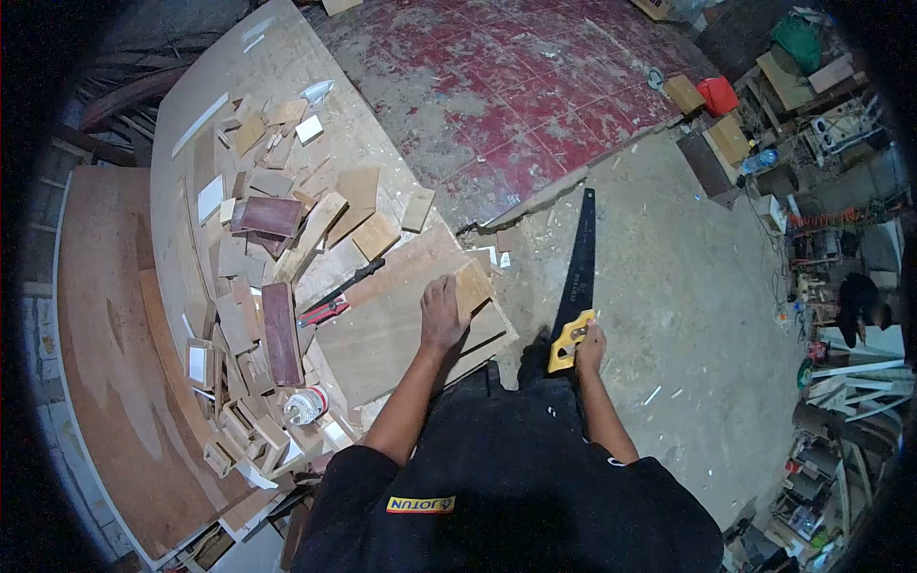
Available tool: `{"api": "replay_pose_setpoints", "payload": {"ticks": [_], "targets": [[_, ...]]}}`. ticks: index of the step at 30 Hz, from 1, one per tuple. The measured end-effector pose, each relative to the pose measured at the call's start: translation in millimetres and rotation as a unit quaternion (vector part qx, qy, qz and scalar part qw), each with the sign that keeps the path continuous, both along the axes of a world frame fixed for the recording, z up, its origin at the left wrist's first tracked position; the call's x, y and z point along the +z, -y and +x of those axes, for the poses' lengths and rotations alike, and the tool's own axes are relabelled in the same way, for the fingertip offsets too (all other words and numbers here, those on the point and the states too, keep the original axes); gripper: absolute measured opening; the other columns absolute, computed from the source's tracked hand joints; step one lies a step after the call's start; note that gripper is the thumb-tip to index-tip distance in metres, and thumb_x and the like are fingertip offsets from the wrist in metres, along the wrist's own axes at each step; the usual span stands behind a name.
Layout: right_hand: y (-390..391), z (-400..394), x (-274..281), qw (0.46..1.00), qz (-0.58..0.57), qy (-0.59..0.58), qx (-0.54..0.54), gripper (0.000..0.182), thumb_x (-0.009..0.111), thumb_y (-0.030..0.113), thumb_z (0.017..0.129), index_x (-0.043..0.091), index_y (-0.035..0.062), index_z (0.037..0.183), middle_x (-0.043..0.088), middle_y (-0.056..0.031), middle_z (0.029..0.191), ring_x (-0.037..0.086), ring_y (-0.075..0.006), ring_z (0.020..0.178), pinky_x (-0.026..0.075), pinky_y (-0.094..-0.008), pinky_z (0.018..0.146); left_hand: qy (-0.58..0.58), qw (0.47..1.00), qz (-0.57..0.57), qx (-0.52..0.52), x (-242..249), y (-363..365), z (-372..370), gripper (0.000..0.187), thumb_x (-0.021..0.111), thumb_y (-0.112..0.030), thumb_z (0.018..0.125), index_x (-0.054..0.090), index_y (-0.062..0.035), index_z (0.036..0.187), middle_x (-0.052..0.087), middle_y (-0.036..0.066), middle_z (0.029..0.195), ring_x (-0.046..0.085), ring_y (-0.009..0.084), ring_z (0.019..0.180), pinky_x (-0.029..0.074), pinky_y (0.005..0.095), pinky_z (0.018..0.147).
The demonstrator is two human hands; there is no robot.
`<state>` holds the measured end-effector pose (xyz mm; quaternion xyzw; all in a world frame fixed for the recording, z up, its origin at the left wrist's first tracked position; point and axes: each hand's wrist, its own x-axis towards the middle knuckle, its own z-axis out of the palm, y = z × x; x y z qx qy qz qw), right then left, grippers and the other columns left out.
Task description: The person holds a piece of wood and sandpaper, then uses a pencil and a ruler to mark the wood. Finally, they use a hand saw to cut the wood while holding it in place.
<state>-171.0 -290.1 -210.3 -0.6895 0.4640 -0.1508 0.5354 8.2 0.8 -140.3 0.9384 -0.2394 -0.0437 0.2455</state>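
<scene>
My right hand (591, 350) is closed around the yellow handle (567, 346) of a hand saw (578, 272). The dark blade points away from me above the concrete floor, apart from any wood. My left hand (441, 313) grips a small wooden block (471, 288) near the corner of the worktable, its fingers pressed together along the block's left side. Under it lies a flat plywood board (368, 349). To the left of this hand are a red utility knife (325, 310) and a dark, slim tool (357, 277) whose kind I cannot make out.
Wood offcuts, including a maroon piece (281, 334), crowd the worktable (277, 48) on the left. A white tub (306, 406) stands among them. Beyond the table is a raised red tiled floor (506, 105). Another person (863, 307) is at the far right, near clutter and white strips.
</scene>
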Motion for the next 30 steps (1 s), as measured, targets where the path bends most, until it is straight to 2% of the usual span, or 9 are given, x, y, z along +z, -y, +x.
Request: {"api": "replay_pose_setpoints", "payload": {"ticks": [2,3,7,12,21,23,24,26,30], "targets": [[20,-6,-5,0.999,-0.039,-0.002,-0.002,0.039,0.042,0.031,0.102,0.061,0.0037,0.083,0.058,-0.0016,0.070,0.048,-0.0100,0.060,0.039,-0.0277,0.056,0.010,0.994,0.107,0.022,25,10,-4,0.089,0.081,-0.028,0.060,0.039,0.0021,0.132,0.045,0.020,0.129,0.042,0.0383,0.120,0.035,0.0479,0.100],[28,-8,-8,0.997,-0.078,-0.004,-0.001,0.039,0.042,0.031,0.102,0.062,0.0041,0.083,0.058,-0.0013,0.069,0.046,-0.0093,0.058,0.038,-0.0270,0.055,0.012,0.994,0.108,0.022,31,13,-3,0.089,0.081,-0.028,0.060,0.039,0.0021,0.132,0.045,0.020,0.129,0.042,0.0383,0.120,0.035,0.0479,0.100],[41,-2,32,0.996,-0.072,-0.048,0.020,0.040,0.043,0.031,0.101,0.063,-0.0024,0.089,0.063,-0.0080,0.077,0.056,-0.0166,0.070,0.045,-0.0327,0.068,-0.011,0.988,0.148,0.043,45,21,2,0.087,0.082,-0.028,0.058,0.043,0.0005,0.130,0.047,0.018,0.127,0.044,0.0352,0.117,0.037,0.0468,0.096],[59,3,44,0.996,-0.071,-0.036,0.031,0.041,0.046,0.032,0.100,0.063,-0.0047,0.093,0.064,-0.0137,0.082,0.060,-0.0229,0.078,0.045,-0.0370,0.074,-0.038,0.979,0.197,0.048,43,32,-8,0.089,0.082,-0.026,0.056,0.043,0.0003,0.132,0.046,0.019,0.129,0.043,0.0351,0.118,0.037,0.0463,0.096],[108,30,57,0.991,-0.063,-0.037,0.112,0.038,0.048,0.032,0.100,0.065,-0.0023,0.094,0.065,-0.0129,0.083,0.060,-0.0218,0.078,0.046,-0.0363,0.075,0.064,0.981,0.172,0.055,52,39,-22,0.089,0.077,-0.013,0.060,0.037,-0.0016,0.138,0.041,0.019,0.135,0.039,0.0391,0.127,0.034,0.0492,0.104],[122,39,52,0.987,-0.060,-0.042,0.142,0.038,0.048,0.032,0.100,0.065,-0.0018,0.094,0.065,-0.0121,0.082,0.059,-0.0206,0.077,0.046,-0.0360,0.074,0.047,0.994,0.101,0.008,69,37,-23,0.080,0.068,-0.004,0.064,0.038,0.0016,0.137,0.041,0.022,0.133,0.036,0.0396,0.130,0.034,0.0473,0.106],[127,44,48,0.985,-0.059,-0.039,0.154,0.038,0.049,0.032,0.099,0.063,-0.0026,0.090,0.065,-0.0151,0.081,0.060,-0.0242,0.076,0.046,-0.0376,0.072,0.047,0.993,0.105,0.023,74,36,-24,0.080,0.068,-0.004,0.064,0.038,0.0016,0.137,0.041,0.022,0.133,0.036,0.0396,0.130,0.034,0.0473,0.106],[134,52,36,0.983,-0.061,-0.017,0.174,0.039,0.051,0.032,0.099,0.060,-0.0037,0.086,0.064,-0.0173,0.078,0.060,-0.0272,0.073,0.045,-0.0390,0.070,0.066,0.996,-0.056,0.012,79,34,-26,0.078,0.064,-0.001,0.066,0.036,0.0032,0.138,0.039,0.025,0.132,0.036,0.0416,0.129,0.034,0.0460,0.109],[137,75,26,0.978,-0.095,0.029,0.182,0.039,0.051,0.032,0.099,0.060,-0.0038,0.086,0.063,-0.0166,0.078,0.059,-0.0270,0.072,0.045,-0.0384,0.069,0.091,0.994,-0.007,0.064,79,31,-29,0.076,0.061,0.003,0.067,0.034,0.0044,0.138,0.037,0.026,0.132,0.037,0.0439,0.128,0.034,0.0448,0.110]]}}
